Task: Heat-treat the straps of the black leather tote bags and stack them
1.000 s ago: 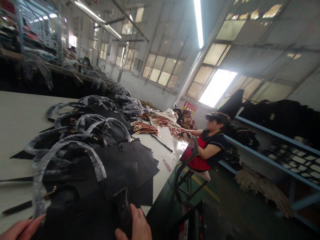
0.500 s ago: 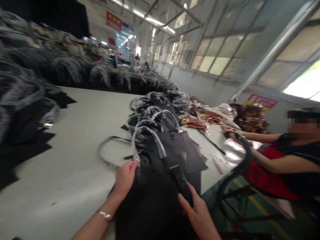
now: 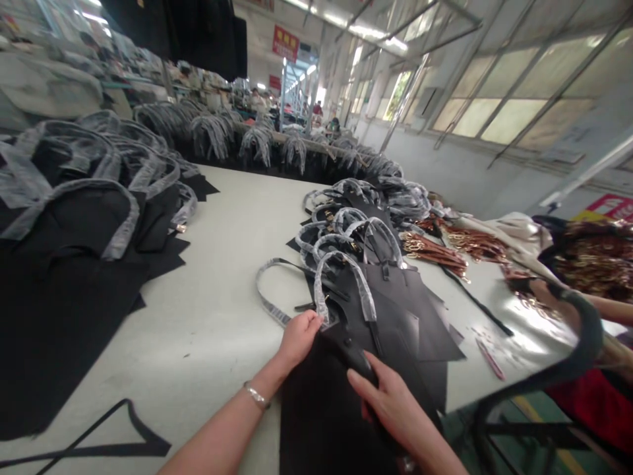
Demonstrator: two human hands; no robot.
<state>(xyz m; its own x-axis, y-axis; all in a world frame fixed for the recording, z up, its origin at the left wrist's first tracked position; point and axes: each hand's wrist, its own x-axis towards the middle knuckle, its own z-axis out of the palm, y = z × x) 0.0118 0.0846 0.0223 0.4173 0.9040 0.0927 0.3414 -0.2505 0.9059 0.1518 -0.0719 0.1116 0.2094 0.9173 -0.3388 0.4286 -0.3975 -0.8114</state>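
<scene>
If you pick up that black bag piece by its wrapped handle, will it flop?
Probably it bends only a little: the black bag piece lies flat with crisp edges, like stiff sheet. The wrapped handle holds its arch, so it seems springy. Its plastic wrap may feel slippery.

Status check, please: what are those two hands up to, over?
Left hand pinching wrapped handle at its base. Right hand flat, open, on black bag. More bags stacked just beyond; loose strap beside left hand.

The single head view looks forward and down from close above the left hand [image 3: 298, 338] and right hand [image 3: 390, 404], along the table [image 3: 217, 277] beyond them.
</scene>
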